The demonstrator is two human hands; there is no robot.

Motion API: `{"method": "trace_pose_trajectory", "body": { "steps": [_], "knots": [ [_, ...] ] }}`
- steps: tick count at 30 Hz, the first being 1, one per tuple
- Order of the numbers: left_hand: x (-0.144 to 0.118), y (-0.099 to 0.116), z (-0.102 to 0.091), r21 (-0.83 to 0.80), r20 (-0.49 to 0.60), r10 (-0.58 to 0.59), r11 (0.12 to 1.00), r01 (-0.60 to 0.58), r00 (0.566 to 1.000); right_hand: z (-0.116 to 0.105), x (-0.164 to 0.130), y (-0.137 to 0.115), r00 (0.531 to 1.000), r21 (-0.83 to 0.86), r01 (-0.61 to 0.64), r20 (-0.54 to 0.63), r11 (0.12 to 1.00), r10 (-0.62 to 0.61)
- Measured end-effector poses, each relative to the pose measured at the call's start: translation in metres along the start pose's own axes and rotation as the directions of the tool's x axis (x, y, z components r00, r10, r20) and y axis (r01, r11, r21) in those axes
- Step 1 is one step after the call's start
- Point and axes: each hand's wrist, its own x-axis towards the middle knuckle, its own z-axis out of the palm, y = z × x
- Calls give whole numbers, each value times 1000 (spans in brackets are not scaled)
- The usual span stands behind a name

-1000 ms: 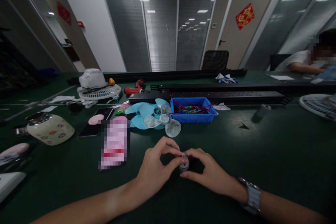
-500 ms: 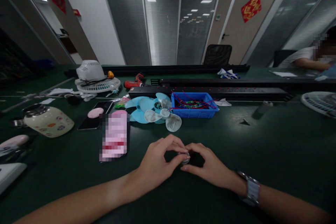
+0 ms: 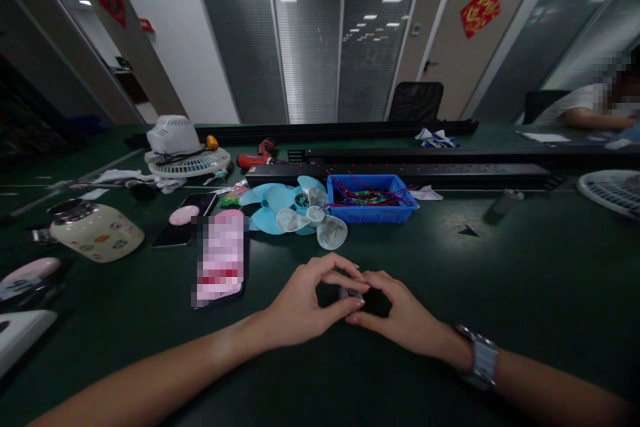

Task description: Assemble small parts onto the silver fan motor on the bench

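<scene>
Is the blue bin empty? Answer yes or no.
No, the blue bin holds red wires and small green parts.

On the table (image 3: 525,280), the two hands meet at the near centre, left hand (image 3: 305,303) at nine o'clock of the right hand (image 3: 400,317), a small round part (image 3: 349,293) between their fingertips. Fan blades (image 3: 295,213) lie at twelve o'clock, a bin (image 3: 373,203) at one, a phone (image 3: 223,257) at ten, a jar (image 3: 95,230) farther left.
</scene>
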Motion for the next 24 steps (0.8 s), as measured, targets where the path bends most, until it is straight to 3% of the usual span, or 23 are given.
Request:
{"method": "trace_pose_trajectory", "body": {
  "steps": [5,12,19,24],
  "knots": [
    [-1,2,4,39,-139,-61,997,67,988,-3,1,-4,999,21,8,40,1000,-9],
    [-2,2,7,62,-206,-101,991,116,973,-6,2,-10,998,60,-9,65,998,5],
    [-4,1,5,83,-142,-59,994,71,988,-3,1,-6,999,36,-15,37,999,14],
    [-4,4,7,3,-72,-40,999,40,997,1,-1,0,1000,-1,-10,2,1000,10]
  ]
}}
